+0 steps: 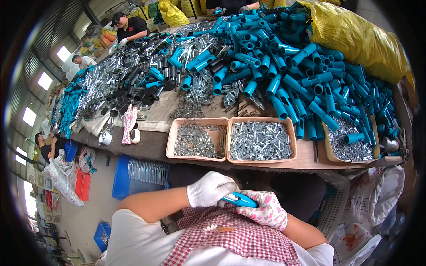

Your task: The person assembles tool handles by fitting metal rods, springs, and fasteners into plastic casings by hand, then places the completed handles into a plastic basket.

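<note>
A teal tube-shaped part point(245, 201) lies across my lap in front of a checked apron, with a slot and a bit of bare metal at its left end. My right hand point(267, 212), in a white glove with pink flowers, wraps its right end. In a plain white glove, my left hand point(210, 190) has its fingers closed at the slotted end; whether a smaller piece is between them is hidden. Beyond my hands, on the table edge, stand a tray of small metal pieces point(169, 141) and a tray of metal pins point(293, 144).
A third tray point(330, 150) stands to the right under a large heap of teal tubes point(288, 66). Metal and black parts point(146, 71) cover the table leftward. A yellow sack point(355, 40) lies far right. Blue bins point(122, 177) stand below. Co-workers point(133, 29) are across the table.
</note>
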The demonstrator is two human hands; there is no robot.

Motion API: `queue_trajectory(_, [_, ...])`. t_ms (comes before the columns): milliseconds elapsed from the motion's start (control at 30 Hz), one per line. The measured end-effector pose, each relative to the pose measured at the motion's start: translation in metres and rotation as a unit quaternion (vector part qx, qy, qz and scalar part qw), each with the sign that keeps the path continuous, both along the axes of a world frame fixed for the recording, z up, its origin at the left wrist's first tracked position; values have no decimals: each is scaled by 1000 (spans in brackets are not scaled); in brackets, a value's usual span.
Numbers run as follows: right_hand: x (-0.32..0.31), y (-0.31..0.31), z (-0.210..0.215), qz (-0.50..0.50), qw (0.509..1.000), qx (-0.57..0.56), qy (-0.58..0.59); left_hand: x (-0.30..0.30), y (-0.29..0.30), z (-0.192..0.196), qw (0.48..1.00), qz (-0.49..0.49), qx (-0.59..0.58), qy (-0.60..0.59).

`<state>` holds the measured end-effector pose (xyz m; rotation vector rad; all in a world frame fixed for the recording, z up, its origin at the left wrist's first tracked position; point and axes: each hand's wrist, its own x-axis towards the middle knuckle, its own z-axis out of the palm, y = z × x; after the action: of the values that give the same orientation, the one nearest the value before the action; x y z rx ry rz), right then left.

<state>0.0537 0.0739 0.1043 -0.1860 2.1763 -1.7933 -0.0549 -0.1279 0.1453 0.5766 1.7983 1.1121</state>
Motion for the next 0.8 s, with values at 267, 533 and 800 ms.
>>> queue_trajectory(267, [9, 17, -3, -76, 994, 3, -77, -133, -23, -17, 861, -252, -129, 422])
queue_trajectory(533, [5, 10, -1, -114, 986, 122, 25, -140, -12, -34, 819, -292, -142, 473])
queue_trajectory(800, [-7, -1, 11, -117, 979, 154, 62, -136, -24, -49, 803, -185, -115, 554])
